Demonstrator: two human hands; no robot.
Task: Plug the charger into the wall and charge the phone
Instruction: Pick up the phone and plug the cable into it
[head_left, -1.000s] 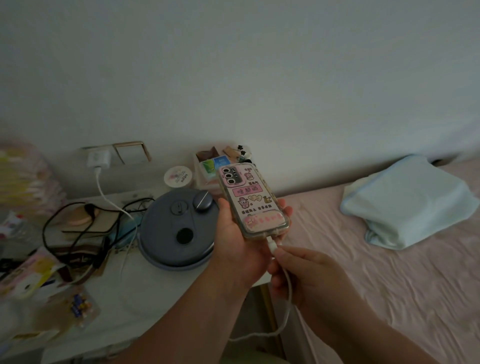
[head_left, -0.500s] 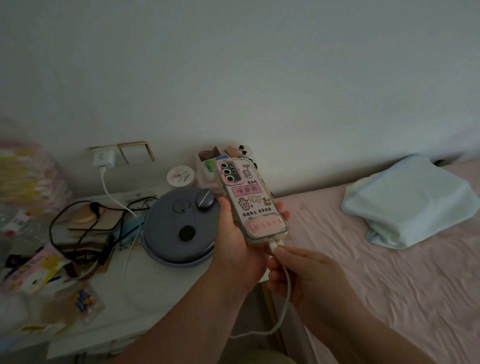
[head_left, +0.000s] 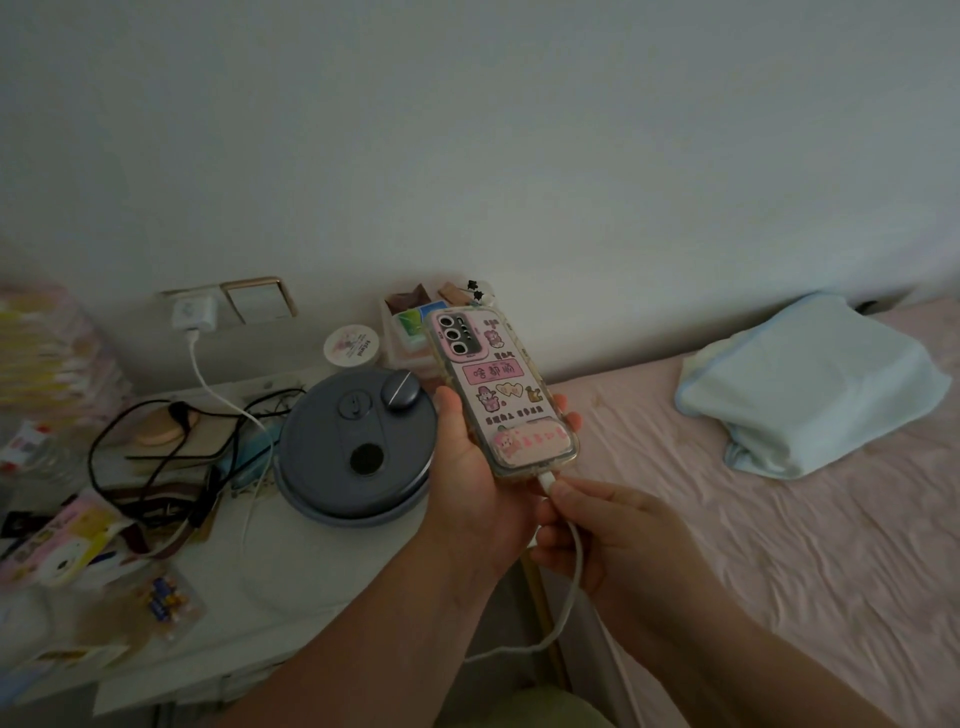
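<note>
My left hand holds the phone upright, back side toward me, in a pink sticker case. My right hand pinches the white cable plug right at the phone's bottom port. The white cable loops down below my hands and runs back over the table. A white charger sits in the wall socket at the left, its cable hanging from it.
A white bedside table carries a round grey appliance, black cords, packets and a small jar. A wall switch is beside the charger. A pink bed with a blue folded towel lies to the right.
My hands and the phone have barely moved. The view has shifted slightly, and my right fingers stay at the plug under the phone.
</note>
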